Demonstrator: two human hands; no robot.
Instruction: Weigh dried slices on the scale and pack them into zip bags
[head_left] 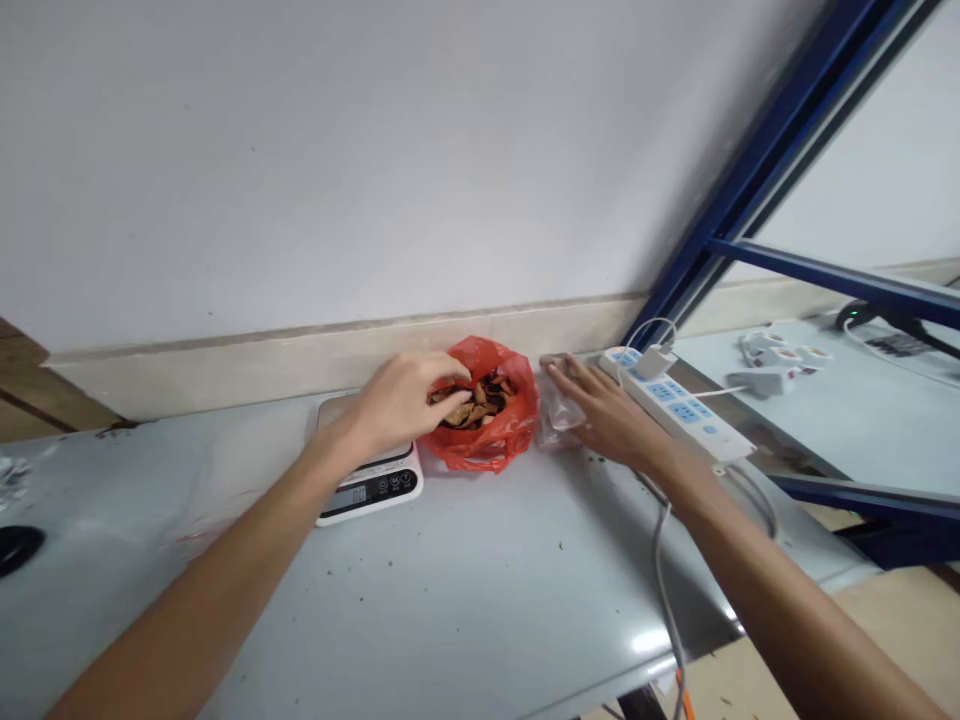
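A red plastic bag [491,450] stands with its mouth spread on the grey-blue surface, holding brown dried pieces [484,402] like curled leaves or bark. My left hand [405,395] hovers at the bag's left rim, its thumb and fingers apart over the pieces, with nothing visible between them. Just left of the bag, partly beneath that hand, sits a white digital kitchen scale [409,487]; its display seems to read 0.0. To the right, my right hand [600,405] lies with fingers stretched over a clear plastic bag [556,418].
A white power strip [679,400] with blue sockets and a plugged-in charger lies beside my right forearm, its grey cable [664,570] trailing off the front edge. A blue metal frame [750,180] rises at right. A black object [19,547] rests at far left.
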